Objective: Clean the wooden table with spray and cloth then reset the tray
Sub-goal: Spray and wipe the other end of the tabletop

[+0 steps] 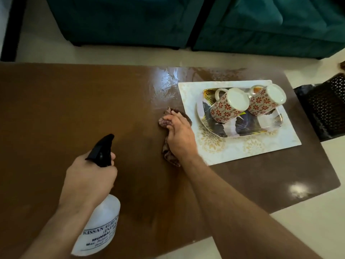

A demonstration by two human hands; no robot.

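A brown wooden table fills the view. My left hand grips the neck of a white spray bottle with a black nozzle, held above the table's near left. My right hand holds a crumpled brown cloth pressed on the table's middle. Just right of it, a patterned tray carries two upside-down floral mugs and sits on a white placemat. A wet streaked patch shines on the far side of the table.
A teal sofa stands beyond the table across a strip of pale floor. A black perforated basket sits off the table's right edge. The table's right corner shows a light reflection.
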